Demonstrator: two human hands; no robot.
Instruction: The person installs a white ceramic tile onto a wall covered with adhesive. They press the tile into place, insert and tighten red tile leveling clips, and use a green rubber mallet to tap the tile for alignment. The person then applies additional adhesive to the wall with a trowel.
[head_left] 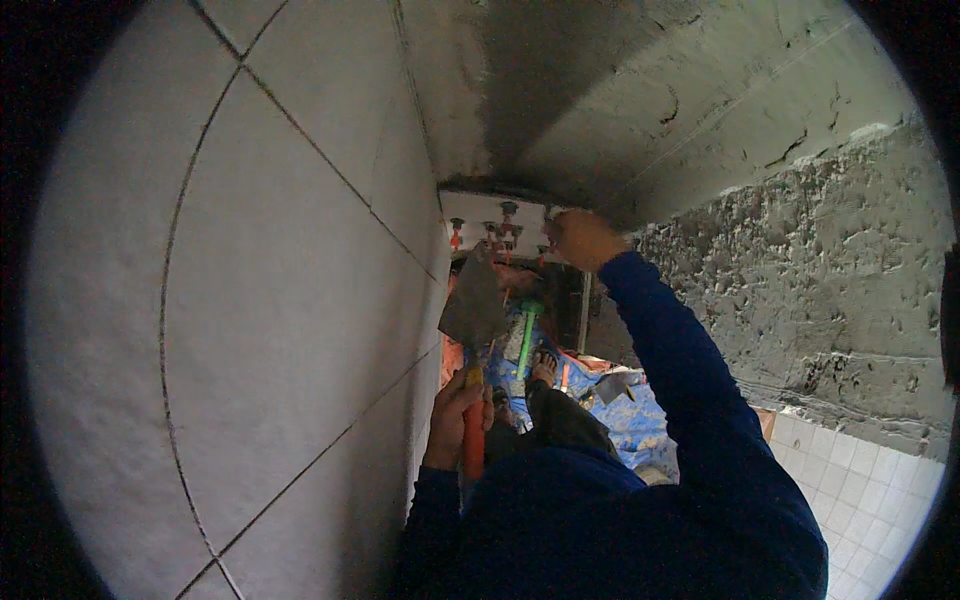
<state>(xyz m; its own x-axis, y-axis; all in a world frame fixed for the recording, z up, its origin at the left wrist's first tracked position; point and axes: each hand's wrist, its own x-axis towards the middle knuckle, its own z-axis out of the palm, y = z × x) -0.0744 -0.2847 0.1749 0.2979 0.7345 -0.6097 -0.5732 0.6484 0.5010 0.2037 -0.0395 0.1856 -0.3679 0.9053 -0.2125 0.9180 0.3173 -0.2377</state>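
My left hand (447, 420) is wrapped round the orange handle of a trowel (474, 308), whose grey blade points up and away from me. Farther off, my right hand (590, 240) reaches the right end of a pale tile (472, 206) set low against the far wall. Its fingers are curled at that end; what they pinch, if anything, is hidden. Along the tile's face stick out several tile-levelling clips with dark knobs (509, 210) and orange parts.
Large pale wall tiles (290, 300) stand close on my left. Rough grey cement (800, 270) covers the right wall, above small white tiles (860, 480). Below lie a blue sheet (630, 425), a green mallet (526, 340) and my foot (544, 367).
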